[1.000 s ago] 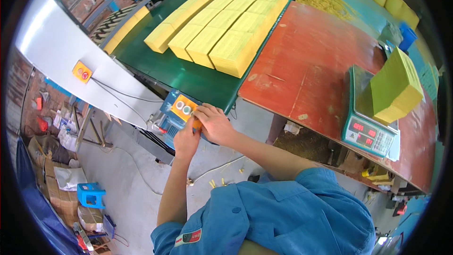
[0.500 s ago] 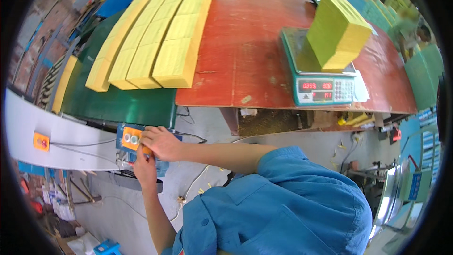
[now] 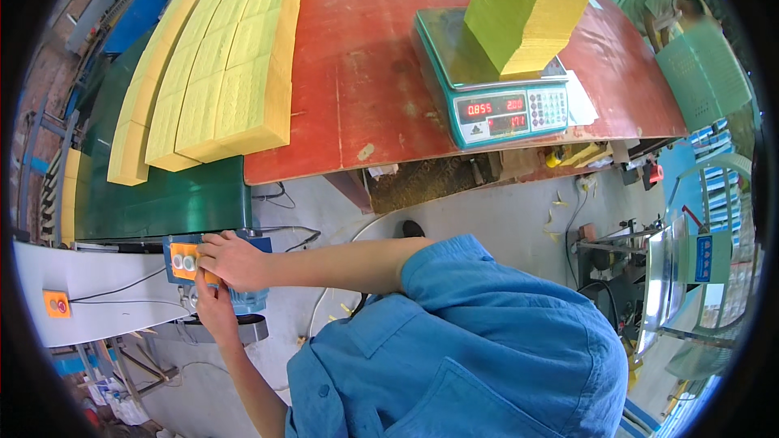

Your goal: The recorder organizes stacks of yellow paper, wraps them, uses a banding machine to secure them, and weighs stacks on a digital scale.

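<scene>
A blue control box (image 3: pixel 180 260) with an orange button panel hangs at the end of a green conveyor belt (image 3: pixel 162 195). My right hand (image 3: pixel 234 260) lies over the box, fingers curled at the panel's right edge beside the buttons. My left hand (image 3: pixel 213 302) comes up from below and grips the panel's lower edge. Both forearms are bare; I wear a blue shirt.
Long rows of yellow stacked sheets (image 3: pixel 231 73) lie across the belt and a red table (image 3: pixel 365 57). A teal weighing scale (image 3: pixel 503 109) carries a yellow-green stack (image 3: pixel 523 4). A grey panel with an orange switch (image 3: pixel 55 302) is at the left. Cables and a metal stand (image 3: pixel 649 259) are on the floor.
My view has swung right, so the scale and the red table now sit at the top centre. Both hands have stayed on the control box.
</scene>
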The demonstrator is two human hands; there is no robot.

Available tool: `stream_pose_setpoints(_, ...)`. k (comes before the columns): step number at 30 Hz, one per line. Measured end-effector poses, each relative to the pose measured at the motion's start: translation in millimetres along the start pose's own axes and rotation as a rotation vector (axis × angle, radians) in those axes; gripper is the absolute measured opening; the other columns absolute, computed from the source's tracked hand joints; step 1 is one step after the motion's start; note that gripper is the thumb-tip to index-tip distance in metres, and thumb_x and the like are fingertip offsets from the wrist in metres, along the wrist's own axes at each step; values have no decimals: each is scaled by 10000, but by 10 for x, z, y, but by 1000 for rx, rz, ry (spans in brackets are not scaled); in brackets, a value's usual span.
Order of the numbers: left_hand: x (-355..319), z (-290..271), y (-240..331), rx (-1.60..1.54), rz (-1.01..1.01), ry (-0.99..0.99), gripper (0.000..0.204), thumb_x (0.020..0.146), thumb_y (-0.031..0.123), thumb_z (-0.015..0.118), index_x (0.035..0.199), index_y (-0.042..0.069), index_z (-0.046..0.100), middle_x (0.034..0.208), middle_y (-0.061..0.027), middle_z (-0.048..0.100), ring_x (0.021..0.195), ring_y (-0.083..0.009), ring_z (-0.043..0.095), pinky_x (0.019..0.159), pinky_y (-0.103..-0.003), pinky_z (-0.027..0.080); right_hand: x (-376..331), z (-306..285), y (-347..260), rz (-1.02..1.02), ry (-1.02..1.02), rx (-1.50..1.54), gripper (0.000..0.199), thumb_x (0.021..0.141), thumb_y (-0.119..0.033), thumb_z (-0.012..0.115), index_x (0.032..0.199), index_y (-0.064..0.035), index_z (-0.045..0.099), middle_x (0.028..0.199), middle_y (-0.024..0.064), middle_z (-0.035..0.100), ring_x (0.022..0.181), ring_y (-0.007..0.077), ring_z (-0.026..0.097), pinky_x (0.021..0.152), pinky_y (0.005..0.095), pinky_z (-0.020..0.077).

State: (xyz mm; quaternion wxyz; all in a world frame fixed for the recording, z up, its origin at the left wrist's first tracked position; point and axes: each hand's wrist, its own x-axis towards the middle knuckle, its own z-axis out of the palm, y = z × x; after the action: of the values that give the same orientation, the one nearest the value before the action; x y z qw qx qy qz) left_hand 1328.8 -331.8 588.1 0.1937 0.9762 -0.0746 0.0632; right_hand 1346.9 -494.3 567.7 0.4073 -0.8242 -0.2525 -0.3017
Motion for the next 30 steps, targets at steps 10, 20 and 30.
stream_pose_setpoints(10, -12, 4, 90, 165, 32, 58, 470, 851, 224, 673, 1286, 131, 523, 778, -152, 665, 684, -367, 650, 598, -475, 488, 27, -34, 65, 6, -63, 0, 311, 778, -127, 616, 1081, -54, 614, 1214, 118, 591, 1212, 316, 503, 948, 429, 406)
stream_pose_setpoints(20, -74, -112, 137, 196, -97, -14, 492, 854, 228, 673, 1309, 132, 514, 711, -141, 650, 664, -349, 647, 598, -462, 481, 73, 0, 68, -69, -88, 76, 423, 721, -100, 694, 1128, -70, 581, 1231, 108, 554, 1160, 317, 503, 883, 444, 425)
stream_pose_setpoints(30, 306, -249, 1461, 6, 245, 277, 203, 830, 50, 679, 1033, 42, 686, 793, -131, 635, 721, -334, 629, 682, -458, 497, -211, -1421, 326, 70, -35, 426, 492, 764, -14, 637, 1240, -49, 521, 1284, 190, 535, 1136, 395, 548, 946, 457, 471)
